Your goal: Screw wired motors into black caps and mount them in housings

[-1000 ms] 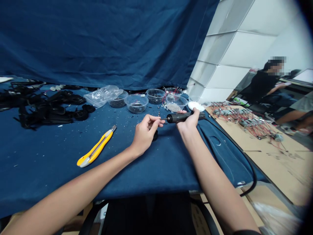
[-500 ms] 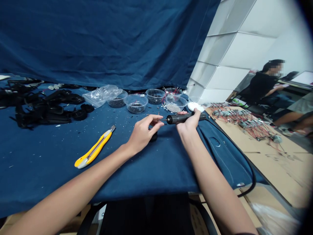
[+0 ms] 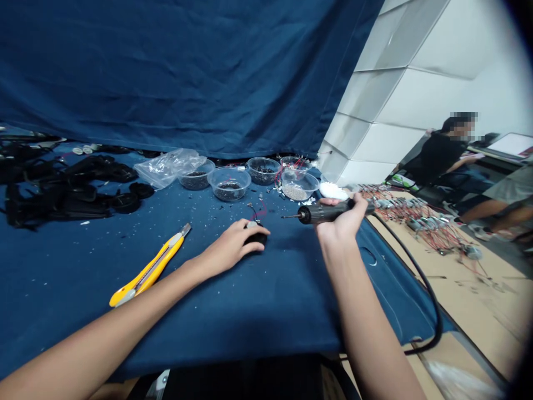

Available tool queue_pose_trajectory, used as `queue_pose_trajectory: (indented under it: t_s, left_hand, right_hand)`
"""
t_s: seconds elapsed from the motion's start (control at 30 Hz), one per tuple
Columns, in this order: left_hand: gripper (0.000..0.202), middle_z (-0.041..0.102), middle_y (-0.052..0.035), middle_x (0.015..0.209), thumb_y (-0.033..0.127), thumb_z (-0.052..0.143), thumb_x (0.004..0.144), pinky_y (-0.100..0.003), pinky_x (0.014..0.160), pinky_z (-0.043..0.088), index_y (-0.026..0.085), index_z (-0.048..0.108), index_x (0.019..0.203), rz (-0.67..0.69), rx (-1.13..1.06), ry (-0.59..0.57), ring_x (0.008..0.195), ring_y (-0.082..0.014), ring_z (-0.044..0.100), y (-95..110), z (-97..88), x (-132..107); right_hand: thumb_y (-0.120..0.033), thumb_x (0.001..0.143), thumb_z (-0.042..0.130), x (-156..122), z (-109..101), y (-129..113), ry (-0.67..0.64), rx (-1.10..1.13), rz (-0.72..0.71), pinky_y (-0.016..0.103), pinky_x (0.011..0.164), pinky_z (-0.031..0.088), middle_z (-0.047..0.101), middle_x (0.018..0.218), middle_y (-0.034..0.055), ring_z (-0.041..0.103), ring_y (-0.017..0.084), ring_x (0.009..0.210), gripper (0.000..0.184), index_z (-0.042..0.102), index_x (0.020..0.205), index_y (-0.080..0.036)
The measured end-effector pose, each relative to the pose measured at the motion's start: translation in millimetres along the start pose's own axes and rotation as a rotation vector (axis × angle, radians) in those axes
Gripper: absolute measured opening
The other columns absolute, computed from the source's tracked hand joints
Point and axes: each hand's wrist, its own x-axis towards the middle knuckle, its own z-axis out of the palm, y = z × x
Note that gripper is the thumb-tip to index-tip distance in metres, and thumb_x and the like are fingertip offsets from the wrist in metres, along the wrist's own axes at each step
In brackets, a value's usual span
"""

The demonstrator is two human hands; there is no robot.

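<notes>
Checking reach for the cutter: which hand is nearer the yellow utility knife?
Left. The left hand sits right of the yellow utility knife; the right hand is much farther right, gripping a soldering iron.

Navy cloth on my bench, same navy as backdrop, only darker fold shading, no print. My soldering iron: matte black, ribbed grip, silver tip. Round part black, thin red wires off it. Utility knife bright yellow, grey slider. Plastic bowl clear, dark grains inside. Cardboard tan, dark scuffs. Wall panels white, grey seams
</notes>
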Motion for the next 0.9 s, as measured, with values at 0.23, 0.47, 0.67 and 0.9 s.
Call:
queue_pose_trajectory:
  t_s: [0.23, 0.47, 0.67, 0.9]
  left_hand:
    - [0.054, 0.063, -0.0132, 0.118, 0.04, 0.07, 0.082, -0.044, 0.099, 0.05, 0.023, 0.052, 0.13, -0.198, -1.228, 0.158, 0.105, -0.0264, 0.065, 29.4, -8.3, 0.7]
    - [0.049, 0.064, -0.0089, 0.112, 0.038, 0.076, 0.075, -0.042, 0.097, 0.053, 0.022, 0.057, 0.117, -0.186, -1.355, 0.134, 0.104, -0.0282, 0.066, 44.4, 1.7, -4.6]
    - [0.046, 0.065, -0.0075, 0.111, 0.037, 0.076, 0.075, -0.042, 0.097, 0.054, 0.023, 0.058, 0.116, -0.191, -1.331, 0.154, 0.104, -0.0243, 0.066, 45.6, 3.7, -6.5]
    - [0.048, 0.067, -0.0064, 0.106, 0.039, 0.077, 0.074, -0.043, 0.098, 0.053, 0.023, 0.058, 0.115, -0.239, -1.304, 0.221, 0.102, -0.0234, 0.066, 47.7, 7.3, -6.3]
  right_hand:
    - [-0.038, 0.089, 0.046, -40.6, 14.2, -13.4, -0.184, 0.0, -0.301, 0.015, 0.04, 0.042, 0.038, 0.062, -0.0061, 0.041, 0.005, 0.045, 0.024, 0.042, 0.073, -0.021]
    - [-0.041, 0.093, 0.034, -75.4, 21.7, -3.0, -0.283, -0.151, -0.521, 0.019, 0.037, 0.041, 0.038, 0.062, -0.0046, 0.042, 0.007, 0.041, 0.024, 0.047, 0.082, -0.024]
    - [-0.043, 0.091, 0.036, -78.7, 20.6, 2.1, -0.286, -0.167, -0.535, 0.018, 0.036, 0.041, 0.039, 0.062, -0.0055, 0.041, 0.006, 0.04, 0.021, 0.046, 0.086, -0.025]
    - [-0.04, 0.091, 0.038, -85.5, 23.6, 2.7, -0.311, -0.143, -0.528, 0.021, 0.035, 0.04, 0.039, 0.058, -0.0066, 0.042, 0.008, 0.038, 0.017, 0.045, 0.088, -0.025]
